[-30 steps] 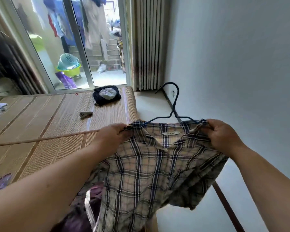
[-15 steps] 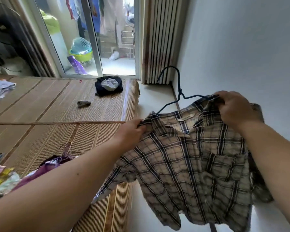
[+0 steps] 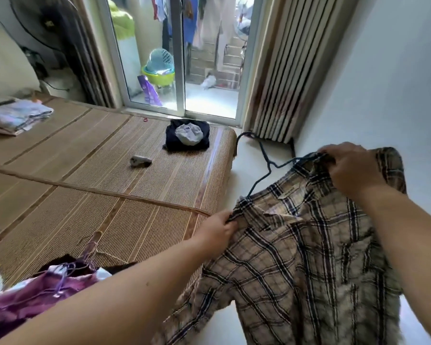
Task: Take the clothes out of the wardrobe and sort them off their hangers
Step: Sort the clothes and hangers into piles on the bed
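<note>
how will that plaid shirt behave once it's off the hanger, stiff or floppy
Probably floppy: the beige-and-navy plaid fabric shirt sags in folds below the left hand and right hand. Likely light: their pinching holds alone keep it up.

A woven mat (image 3: 110,170) is covering the bed and stretching toward a sliding glass door (image 3: 181,58). A small grey object (image 3: 140,161) is lying on the mat. A striped curtain (image 3: 291,70) is hanging to the right of the door, beside a white wall (image 3: 383,83). Outside, a teal basket (image 3: 161,59) is sitting in a green basin (image 3: 159,77), with a purple bag (image 3: 149,92) leaning just beside it. A dark fan (image 3: 42,18) is standing in the far left corner.
</note>
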Available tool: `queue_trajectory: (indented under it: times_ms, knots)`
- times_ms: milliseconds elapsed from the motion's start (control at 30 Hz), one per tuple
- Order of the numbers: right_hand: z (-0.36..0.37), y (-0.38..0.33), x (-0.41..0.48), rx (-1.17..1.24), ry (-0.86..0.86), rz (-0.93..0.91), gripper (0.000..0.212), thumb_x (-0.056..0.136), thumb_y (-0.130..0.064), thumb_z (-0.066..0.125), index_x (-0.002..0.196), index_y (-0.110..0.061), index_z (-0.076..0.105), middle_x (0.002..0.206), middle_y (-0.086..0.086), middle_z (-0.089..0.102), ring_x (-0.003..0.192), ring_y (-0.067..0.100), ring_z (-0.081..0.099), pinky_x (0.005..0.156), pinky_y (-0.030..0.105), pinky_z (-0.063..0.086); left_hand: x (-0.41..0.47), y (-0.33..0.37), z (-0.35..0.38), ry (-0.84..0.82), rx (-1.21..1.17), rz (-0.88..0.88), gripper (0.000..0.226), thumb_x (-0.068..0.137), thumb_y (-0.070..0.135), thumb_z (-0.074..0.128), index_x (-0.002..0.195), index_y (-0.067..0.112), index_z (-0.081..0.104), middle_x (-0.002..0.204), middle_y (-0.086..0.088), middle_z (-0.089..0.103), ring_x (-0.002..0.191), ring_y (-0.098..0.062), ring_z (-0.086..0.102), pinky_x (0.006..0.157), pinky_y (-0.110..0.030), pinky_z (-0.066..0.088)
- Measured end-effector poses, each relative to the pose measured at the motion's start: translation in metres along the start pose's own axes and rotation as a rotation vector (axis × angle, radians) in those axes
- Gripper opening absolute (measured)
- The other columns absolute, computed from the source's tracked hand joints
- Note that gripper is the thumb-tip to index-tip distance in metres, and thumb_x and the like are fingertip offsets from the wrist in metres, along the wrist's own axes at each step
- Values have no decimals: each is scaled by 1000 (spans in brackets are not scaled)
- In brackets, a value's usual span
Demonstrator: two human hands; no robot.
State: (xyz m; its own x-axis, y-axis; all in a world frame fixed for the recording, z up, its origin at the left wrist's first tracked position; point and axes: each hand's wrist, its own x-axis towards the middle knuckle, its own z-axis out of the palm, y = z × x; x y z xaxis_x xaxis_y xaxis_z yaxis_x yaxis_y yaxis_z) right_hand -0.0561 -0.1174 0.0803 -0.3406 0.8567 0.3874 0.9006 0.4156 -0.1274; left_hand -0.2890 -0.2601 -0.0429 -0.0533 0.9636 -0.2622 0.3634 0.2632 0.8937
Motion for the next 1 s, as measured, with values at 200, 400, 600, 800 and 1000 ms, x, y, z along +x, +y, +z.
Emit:
queue_trajectory:
  times_ms: [200,400,600,800,1000]
  knots:
    - [87,-46,103,123,-131,-138,31,84,-3,57,112,-11,68,101,21,64,94,40,56,85,45,46,67,-31,-69,123,89,-166,15,97,29,48,106,30,60,90,4,65,75,-12,61,61,-24,44]
    - [208,-105,204,276,-341,-307,32,85,-4,56,115,-11,66,105,17,63,92,34,57,83,38,45,123,-80,-142,321,98,-398,15,96,25,48,88,31,59,90,4,64,75,-12,57,62,-30,46]
    - [328,-168,269,321,-597,-488,27,93,-15,52,118,-18,62,102,4,56,81,22,53,72,31,46,160,-135,-182,522,134,-677,21,94,25,48,111,22,60,101,-3,64,87,-23,58,69,-30,45]
    - [427,-231,286,195,-695,-676,25,96,-32,48,117,-27,61,116,-3,62,110,24,48,90,38,42,179,-201,-209,623,217,-908,24,93,24,44,108,32,61,94,-1,61,79,-20,57,56,-28,38]
    - [512,-302,272,200,-742,-785,16,95,-23,48,107,-23,59,88,2,61,85,26,61,67,33,46,189,-275,-227,669,308,-1121,22,91,16,46,106,20,61,109,-14,63,95,-32,59,71,-33,47]
